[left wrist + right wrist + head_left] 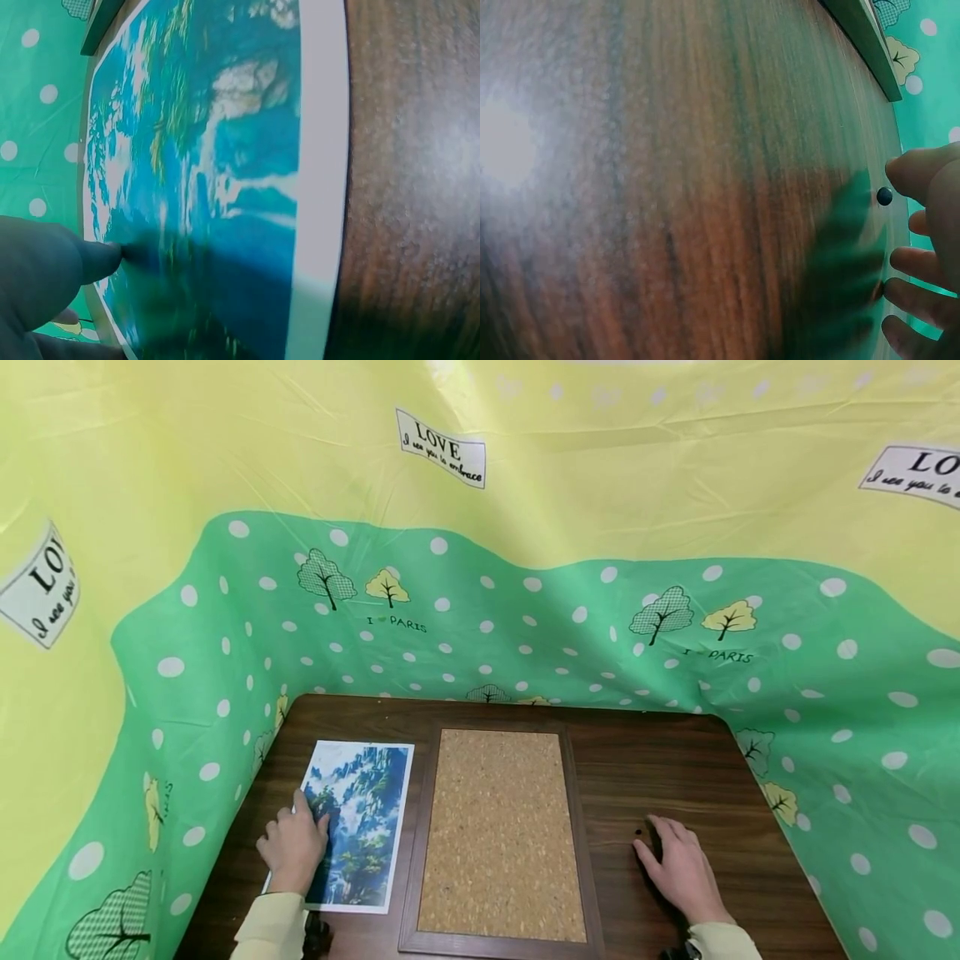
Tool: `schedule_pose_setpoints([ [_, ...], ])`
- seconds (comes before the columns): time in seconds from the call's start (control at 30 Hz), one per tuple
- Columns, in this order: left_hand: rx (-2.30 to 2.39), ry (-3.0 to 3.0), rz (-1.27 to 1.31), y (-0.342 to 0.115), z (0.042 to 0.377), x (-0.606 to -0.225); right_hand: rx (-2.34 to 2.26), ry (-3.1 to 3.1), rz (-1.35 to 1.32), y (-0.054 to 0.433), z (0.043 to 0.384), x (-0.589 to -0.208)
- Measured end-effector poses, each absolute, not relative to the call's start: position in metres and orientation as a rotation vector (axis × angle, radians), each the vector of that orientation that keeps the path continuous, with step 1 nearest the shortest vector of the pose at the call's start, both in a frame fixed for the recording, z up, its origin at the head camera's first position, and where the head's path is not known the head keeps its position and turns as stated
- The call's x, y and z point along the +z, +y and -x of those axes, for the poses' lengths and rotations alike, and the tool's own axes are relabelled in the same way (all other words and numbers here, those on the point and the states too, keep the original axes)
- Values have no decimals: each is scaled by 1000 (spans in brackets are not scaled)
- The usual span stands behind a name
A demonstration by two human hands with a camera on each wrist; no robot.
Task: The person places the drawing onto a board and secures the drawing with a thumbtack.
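Observation:
A print of a blue mountain landscape with a white border (pixel 363 827) lies flat on the table, left of the corkboard. My left hand (pixel 294 847) rests on its left edge, and the thumb touches the picture in the left wrist view (pixel 97 261). A framed corkboard (pixel 502 835) lies in the middle. To its right, my right hand (pixel 681 870) hovers low or rests over the table, fingers loosely bent and holding nothing visible. Close to its thumb is a small round black piece (pixel 885 196), perhaps a tack. A second dark spot near its fingertips is too small to identify.
The dark wood-grain table (pixel 637 760) has rounded far corners. Around it hangs a green and yellow curtain (pixel 517 602) with white dots and printed trees, close to the table's left, far and right edges. Shiny glare falls on the tabletop in both wrist views.

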State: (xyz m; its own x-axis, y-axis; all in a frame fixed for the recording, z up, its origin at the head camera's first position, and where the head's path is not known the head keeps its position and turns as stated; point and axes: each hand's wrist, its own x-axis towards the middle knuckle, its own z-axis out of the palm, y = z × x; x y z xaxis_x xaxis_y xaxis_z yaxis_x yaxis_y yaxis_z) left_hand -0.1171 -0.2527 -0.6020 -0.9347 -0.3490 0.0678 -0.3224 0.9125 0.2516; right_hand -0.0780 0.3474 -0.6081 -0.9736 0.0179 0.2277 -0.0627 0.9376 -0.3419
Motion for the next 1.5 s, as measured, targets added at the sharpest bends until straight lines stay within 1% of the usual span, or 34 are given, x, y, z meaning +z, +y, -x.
schedule_pose_setpoints([
  [0.43,-391,-2897,-567,-255,117,-601,540,-2747,-138,348,85,-616],
  [0.63,-396,-2883,-567,-257,117,-602,527,-2717,-144,347,89,-618],
  [1.13,-561,-2868,-481,-271,115,-604,499,-2700,-150,348,92,-620],
  [1.5,-787,-2911,-558,-288,119,-597,490,-2661,-170,349,93,-625],
])
